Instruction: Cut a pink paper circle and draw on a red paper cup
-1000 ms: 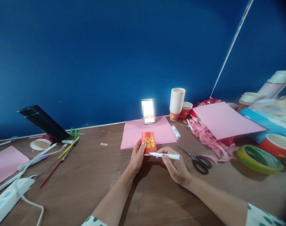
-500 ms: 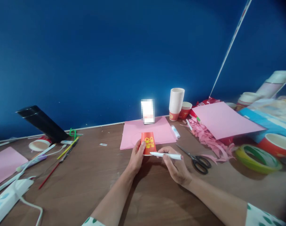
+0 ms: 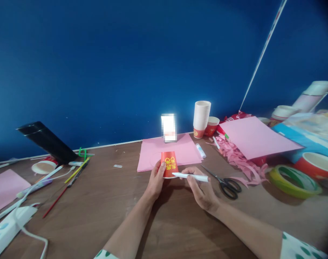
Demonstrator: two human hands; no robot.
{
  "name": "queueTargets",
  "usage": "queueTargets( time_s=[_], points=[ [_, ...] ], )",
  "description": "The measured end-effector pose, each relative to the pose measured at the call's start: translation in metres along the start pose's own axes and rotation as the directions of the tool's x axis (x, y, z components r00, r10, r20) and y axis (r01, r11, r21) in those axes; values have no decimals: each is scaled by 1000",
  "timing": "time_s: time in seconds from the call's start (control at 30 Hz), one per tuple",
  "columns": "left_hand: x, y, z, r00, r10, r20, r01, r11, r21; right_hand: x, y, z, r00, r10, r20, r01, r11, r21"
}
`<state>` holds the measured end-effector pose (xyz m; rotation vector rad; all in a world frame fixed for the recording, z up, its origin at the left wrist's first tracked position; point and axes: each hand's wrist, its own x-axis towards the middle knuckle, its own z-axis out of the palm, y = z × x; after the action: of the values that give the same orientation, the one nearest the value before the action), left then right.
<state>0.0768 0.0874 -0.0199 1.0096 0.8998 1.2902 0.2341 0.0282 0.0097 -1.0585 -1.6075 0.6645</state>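
My left hand (image 3: pixel 156 179) is closed around the left side of a red paper cup (image 3: pixel 169 165) with yellow characters printed on it. The cup is upside down, its white rim lowest. In my right hand (image 3: pixel 203 190) is a white pen (image 3: pixel 193 177), held between thumb and fingers and pointing left. Its tip is at the lower right of the cup, close to the rim; whether it touches, I cannot tell. Pink sheets (image 3: pixel 150 155) lie behind the cup. Black-handled scissors (image 3: pixel 228 187) rest to the right of my right hand.
A bright, blurred-out upright object (image 3: pixel 168 128) stands on the pink sheets. Stacked paper cups (image 3: pixel 201 118), a glue stick (image 3: pixel 200 150), pink paper strips (image 3: pixel 239 158) and green tape (image 3: pixel 295 181) are at right. A black cylinder (image 3: pixel 46 140), brushes (image 3: pixel 64 190) and a power strip (image 3: pixel 11 225) occupy the left.
The view has shifted very slightly. Both hands keep their holds on the cup and the pen, with hardly any movement between them.
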Motion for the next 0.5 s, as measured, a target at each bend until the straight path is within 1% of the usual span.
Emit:
queueTargets(
  time_s=[0.1, 0.23, 0.4, 0.5],
  points=[
    [0, 0, 0, 1000, -4, 9, 4, 1000, -12, 0, 2, 1, 1000, 3, -26, -2, 1000, 23],
    [0, 1, 0, 1000, -5, -12, 5, 1000, 4, 0, 3, 1, 1000, 26, 9, -26, 999, 37],
    [-1, 2, 0, 999, -31, -11, 31, 999, -30, 0, 1, 1, 1000, 16, -27, -15, 999, 48],
    [-1, 1, -1, 1000, -22, -4, 22, 999, -26, 0, 0, 1, 1000, 30, -4, -30, 999, 33]
  ],
)
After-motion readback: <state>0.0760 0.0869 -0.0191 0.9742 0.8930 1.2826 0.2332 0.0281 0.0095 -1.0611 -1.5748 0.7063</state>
